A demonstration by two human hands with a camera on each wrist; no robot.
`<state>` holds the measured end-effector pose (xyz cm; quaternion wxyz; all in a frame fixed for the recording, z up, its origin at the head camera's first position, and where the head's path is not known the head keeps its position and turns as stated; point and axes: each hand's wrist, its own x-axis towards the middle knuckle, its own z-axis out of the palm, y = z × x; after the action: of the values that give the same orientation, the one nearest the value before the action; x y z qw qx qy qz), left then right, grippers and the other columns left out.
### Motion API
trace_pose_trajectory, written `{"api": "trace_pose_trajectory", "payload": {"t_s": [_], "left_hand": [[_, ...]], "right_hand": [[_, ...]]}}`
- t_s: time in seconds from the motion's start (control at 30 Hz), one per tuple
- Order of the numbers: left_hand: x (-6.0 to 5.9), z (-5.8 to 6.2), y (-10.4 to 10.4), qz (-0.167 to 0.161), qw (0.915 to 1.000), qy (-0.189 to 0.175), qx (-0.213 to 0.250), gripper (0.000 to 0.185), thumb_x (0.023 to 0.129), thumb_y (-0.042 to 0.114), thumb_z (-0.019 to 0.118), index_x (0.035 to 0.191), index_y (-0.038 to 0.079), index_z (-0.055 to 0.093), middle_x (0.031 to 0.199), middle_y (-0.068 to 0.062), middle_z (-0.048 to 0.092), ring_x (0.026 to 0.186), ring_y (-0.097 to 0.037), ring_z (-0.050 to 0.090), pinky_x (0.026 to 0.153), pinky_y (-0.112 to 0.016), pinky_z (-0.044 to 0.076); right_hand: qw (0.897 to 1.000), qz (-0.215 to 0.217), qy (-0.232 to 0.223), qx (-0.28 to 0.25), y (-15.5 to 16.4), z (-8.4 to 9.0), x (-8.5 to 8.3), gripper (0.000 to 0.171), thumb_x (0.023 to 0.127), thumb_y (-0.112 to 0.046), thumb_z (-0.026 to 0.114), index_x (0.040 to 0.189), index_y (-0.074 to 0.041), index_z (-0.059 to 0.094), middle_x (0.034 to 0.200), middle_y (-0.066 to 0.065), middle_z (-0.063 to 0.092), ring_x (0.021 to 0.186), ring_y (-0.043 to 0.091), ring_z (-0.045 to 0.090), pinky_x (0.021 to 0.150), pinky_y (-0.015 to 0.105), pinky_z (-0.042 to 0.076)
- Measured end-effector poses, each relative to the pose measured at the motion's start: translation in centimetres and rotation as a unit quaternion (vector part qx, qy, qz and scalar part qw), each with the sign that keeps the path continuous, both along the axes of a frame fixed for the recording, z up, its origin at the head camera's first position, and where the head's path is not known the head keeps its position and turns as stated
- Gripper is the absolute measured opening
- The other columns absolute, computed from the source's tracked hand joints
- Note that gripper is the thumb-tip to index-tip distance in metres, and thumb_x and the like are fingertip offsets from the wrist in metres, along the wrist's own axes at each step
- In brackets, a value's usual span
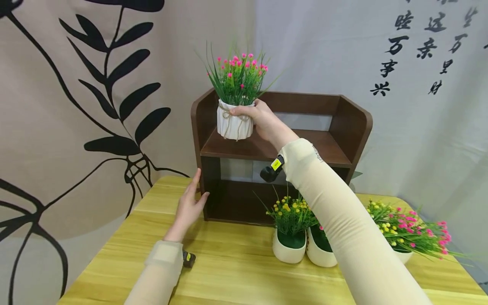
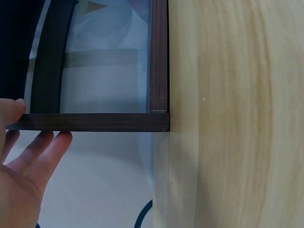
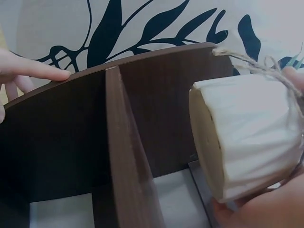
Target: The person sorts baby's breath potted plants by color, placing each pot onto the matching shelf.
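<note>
The shelf unit (image 1: 280,156), dark brown wood, stands at the far side of our yellow worktop (image 1: 236,271). On its upper shelf, at the left end, sits or hovers the white ribbed pot (image 1: 234,123) of pink flowers; we cannot tell whether its base touches the board. Our right hand (image 1: 263,120) grips this pot around its side. Our left hand (image 1: 188,207) rests with straight fingers against the unit's left wall. Three more flower pots (image 1: 289,245) stand near right on the worktop.
</note>
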<state>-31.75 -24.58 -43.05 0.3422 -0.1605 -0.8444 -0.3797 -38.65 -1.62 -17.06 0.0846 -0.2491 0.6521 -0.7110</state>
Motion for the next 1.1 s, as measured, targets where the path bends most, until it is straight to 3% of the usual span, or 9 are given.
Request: {"api": "trace_pose_trajectory", "payload": {"t_s": [0.17,0.37,0.73,0.9,1.03,1.1], "left_hand": [[-0.2,0.1,0.1,-0.002,1.0,0.002,0.0,0.083,0.092,0.001,0.065,0.157,0.026,0.018,0.156,-0.01,0.03,0.075,-0.029,0.061,0.039,-0.021,0.035],[-0.3,0.0,0.1,-0.002,1.0,0.0,0.001,0.084,0.092,0.001,0.065,0.157,0.028,0.018,0.156,-0.01,0.03,0.095,-0.034,0.062,0.041,-0.021,0.038],[-0.1,0.0,0.3,-0.002,1.0,0.007,0.002,0.083,0.091,-0.001,0.064,0.156,0.025,0.021,0.154,-0.012,0.033,0.102,-0.037,0.062,0.045,-0.024,0.043],[0.0,0.0,0.3,0.002,0.9999,0.01,0.001,0.084,0.091,-0.002,0.065,0.156,0.025,0.02,0.154,-0.013,0.033,0.081,-0.03,0.062,0.042,-0.024,0.041],[0.0,-0.1,0.2,0.006,1.0,0.006,0.0,0.084,0.091,-0.001,0.064,0.157,0.026,0.02,0.154,-0.011,0.033,0.057,-0.022,0.05,0.04,-0.023,0.039],[0.1,-0.1,0.2,0.008,1.0,0.003,0.0,0.084,0.091,-0.001,0.064,0.157,0.026,0.019,0.154,-0.011,0.033,0.059,-0.023,0.052,0.041,-0.023,0.04]], "right_hand": [[1.0,-0.009,-0.002,0.008,-0.4,-0.6,-0.4,0.043,0.08,-0.009,0.071,0.119,-0.005,0.054,0.102,0.009,0.065,0.09,0.019,0.061,0.084,0.034,0.05],[1.0,-0.006,0.0,0.018,-0.7,-1.5,-0.9,0.054,0.08,-0.01,0.072,0.129,-0.005,0.051,0.114,0.008,0.061,0.1,0.019,0.057,0.094,0.036,0.045],[0.999,-0.019,-0.005,0.038,-1.3,-2.8,-1.4,0.064,0.08,-0.012,0.073,0.137,-0.006,0.046,0.128,0.008,0.055,0.116,0.021,0.051,0.106,0.036,0.034],[0.999,-0.017,0.0,0.042,-1.6,-3.2,-1.7,0.068,0.079,-0.011,0.073,0.14,-0.006,0.043,0.133,0.008,0.052,0.122,0.022,0.047,0.107,0.035,0.032],[0.999,-0.021,0.004,0.046,-1.8,-3.6,-2.0,0.072,0.077,-0.012,0.075,0.141,-0.006,0.042,0.136,0.007,0.05,0.125,0.021,0.044,0.109,0.034,0.029],[0.999,-0.022,0.006,0.047,-1.9,-3.7,-2.1,0.075,0.077,-0.012,0.075,0.143,-0.006,0.041,0.139,0.007,0.048,0.128,0.021,0.042,0.11,0.035,0.027]]}}
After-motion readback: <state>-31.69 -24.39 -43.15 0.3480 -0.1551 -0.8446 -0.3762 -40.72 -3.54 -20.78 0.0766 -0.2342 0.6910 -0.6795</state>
